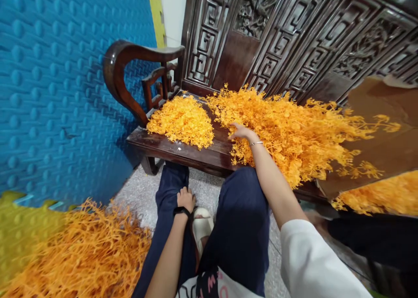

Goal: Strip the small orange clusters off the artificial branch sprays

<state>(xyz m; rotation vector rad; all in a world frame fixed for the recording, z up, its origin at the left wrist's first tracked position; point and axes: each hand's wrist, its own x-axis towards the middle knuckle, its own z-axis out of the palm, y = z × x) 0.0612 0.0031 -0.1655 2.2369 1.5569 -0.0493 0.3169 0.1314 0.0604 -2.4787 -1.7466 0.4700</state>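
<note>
My right hand (241,132) reaches over the bench to the near left edge of a big heap of orange artificial flower sprays (287,132). Its fingers point left and look spread, with nothing visible between them; some fingertips are hard to see against the orange. Left of it lies a low pile of loose orange flower heads (183,122) on the dark wooden bench (215,156). My left hand (185,199), with a dark band on its wrist, lies on my left leg with its fingers stretched out, holding nothing.
Bare orange stems (98,246) are heaped at the lower left, by blue foam matting (72,93). A curved armrest (119,71) bounds the bench's left end. At right are a cardboard sheet (385,132), more orange flowers (385,193) and another person's dark-clothed leg (369,237).
</note>
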